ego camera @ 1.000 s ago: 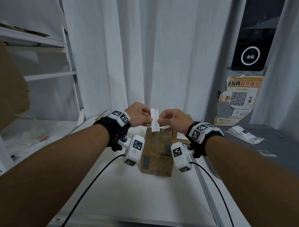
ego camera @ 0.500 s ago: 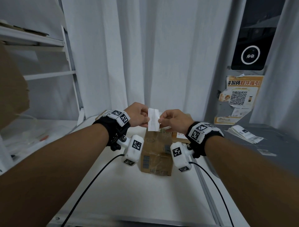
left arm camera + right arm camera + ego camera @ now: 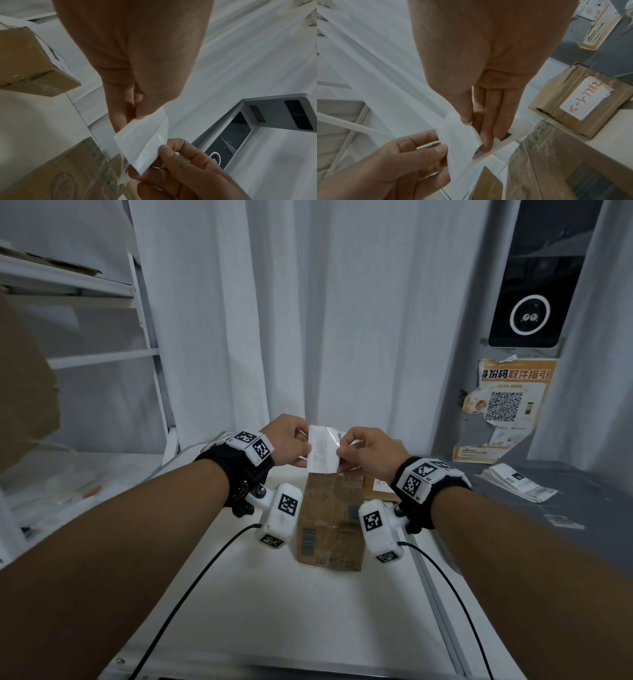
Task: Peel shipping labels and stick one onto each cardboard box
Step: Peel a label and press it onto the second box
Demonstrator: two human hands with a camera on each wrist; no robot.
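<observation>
Both hands hold a white shipping label (image 3: 322, 451) in the air above a brown cardboard box (image 3: 330, 522) on the white table (image 3: 239, 611). My left hand (image 3: 305, 446) pinches the label's left edge between thumb and fingers. My right hand (image 3: 342, 453) pinches its right edge, where a glossy layer is parting from the sheet. The left wrist view shows the label (image 3: 144, 143) stretched between the two hands, its layers split. In the right wrist view the label (image 3: 458, 138) curls at my right fingertips (image 3: 485, 147). A second box (image 3: 583, 100) carries a label with red handwriting.
A pile of labels (image 3: 517, 482) lies on the grey counter at the right, with one loose label (image 3: 561, 520) nearer me. A white shelf unit (image 3: 85, 357) stands at the left, a white curtain behind. A QR poster (image 3: 507, 405) and a black device (image 3: 531, 313) hang at the right.
The label showed as a narrow strip between my hands and now spreads wider. My right hand has drawn its edge to the right, parting the layers. The boxes have not moved.
</observation>
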